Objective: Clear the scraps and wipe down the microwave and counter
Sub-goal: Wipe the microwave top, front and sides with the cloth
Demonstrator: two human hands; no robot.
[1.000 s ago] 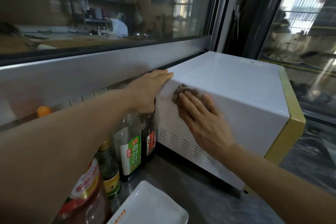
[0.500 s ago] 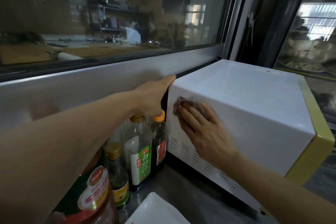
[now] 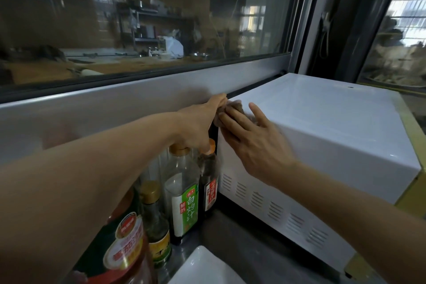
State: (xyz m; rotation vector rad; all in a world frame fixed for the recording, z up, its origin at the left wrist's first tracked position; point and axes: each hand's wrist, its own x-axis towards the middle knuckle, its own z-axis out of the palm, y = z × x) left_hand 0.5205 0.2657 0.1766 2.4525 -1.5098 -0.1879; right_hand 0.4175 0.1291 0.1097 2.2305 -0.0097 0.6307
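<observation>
Right hand (image 3: 253,145), fingers flat, presses the rag (image 3: 232,108) on the microwave (image 3: 334,127) corner; left hand (image 3: 202,120) braces it, grip unclear; worktop (image 3: 242,244) seemingly unwiped.

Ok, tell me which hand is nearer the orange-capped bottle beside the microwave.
Left. The left hand grips the microwave's rear corner directly above the orange-capped bottle, its heel just over the cap. The right hand presses the cloth on the microwave's side, further right.

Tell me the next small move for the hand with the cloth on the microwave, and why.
Probably sweep the cloth along the top edge toward the front. The right hand presses it flat at the microwave's rear upper corner, right beside the left hand that is at that corner, so little room is left rearward, while the white top and side stretch forward.
</observation>
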